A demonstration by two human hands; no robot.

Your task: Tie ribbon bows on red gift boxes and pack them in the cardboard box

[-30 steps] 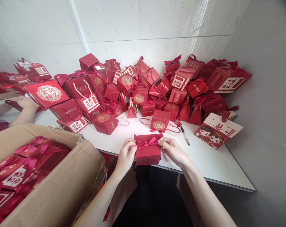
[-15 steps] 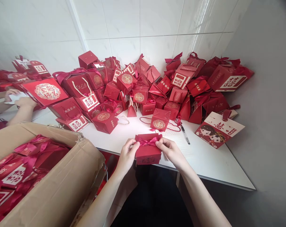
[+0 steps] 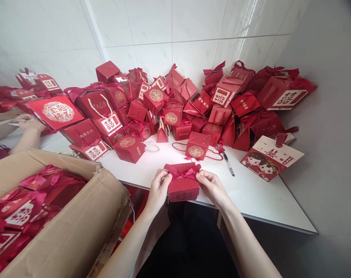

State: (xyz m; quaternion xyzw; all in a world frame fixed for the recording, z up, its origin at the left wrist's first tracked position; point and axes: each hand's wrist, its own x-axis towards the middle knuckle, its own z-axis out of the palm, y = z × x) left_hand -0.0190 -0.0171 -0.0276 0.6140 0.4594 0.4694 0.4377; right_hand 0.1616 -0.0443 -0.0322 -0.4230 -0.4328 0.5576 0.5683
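Watching my left hand and right hand pinch closed on the ribbon bow, I fear uneven tugging could untie it

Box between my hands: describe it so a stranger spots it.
Find the white table. At its near edge, a red box with a pink bow is between the left hand and right hand. Unlike the boxes piled behind, it is held.

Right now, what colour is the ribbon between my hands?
Deep pink; the ribbon shows best in the head view.
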